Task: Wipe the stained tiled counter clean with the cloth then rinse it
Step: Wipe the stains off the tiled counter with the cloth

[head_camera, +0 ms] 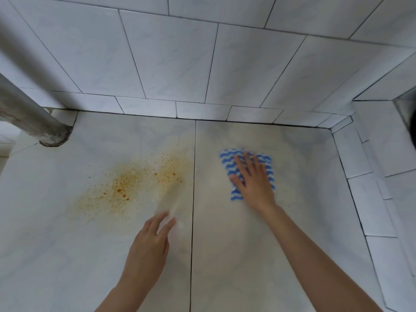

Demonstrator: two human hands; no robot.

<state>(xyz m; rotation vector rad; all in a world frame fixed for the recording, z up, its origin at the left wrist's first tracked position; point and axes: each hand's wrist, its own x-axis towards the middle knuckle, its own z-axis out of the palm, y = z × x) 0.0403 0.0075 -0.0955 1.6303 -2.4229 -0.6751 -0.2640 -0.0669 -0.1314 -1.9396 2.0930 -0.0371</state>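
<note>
The blue-and-white cloth (pixel 267 164) is pressed flat on the right tile of the surface (pixel 225 244) by the right hand (pixel 252 181), whose fingers (pixel 239 163) are straight and spread, with nothing gripped. The left hand (pixel 148 244) is held open and empty by the grout line. The orange stain (pixel 128 185) lies on the left tile and is best crossed with firm, overlapping strokes.

The rectangular cloth (pixel 267 163) is white with rows of blue wavy stripes. The flat tiled counter (pixel 56 244) is pale grey-white with faint marbled veining and a beige tint near its middle; its grout lines are dark. The speckled stain (pixel 126 185) is orange-brown, darkest in small dots. The glossy wall tiles (pixel 171 55) are white with soft bluish veins. The round metal pipe (pixel 24 109) is dull grey with pale patches.
</note>
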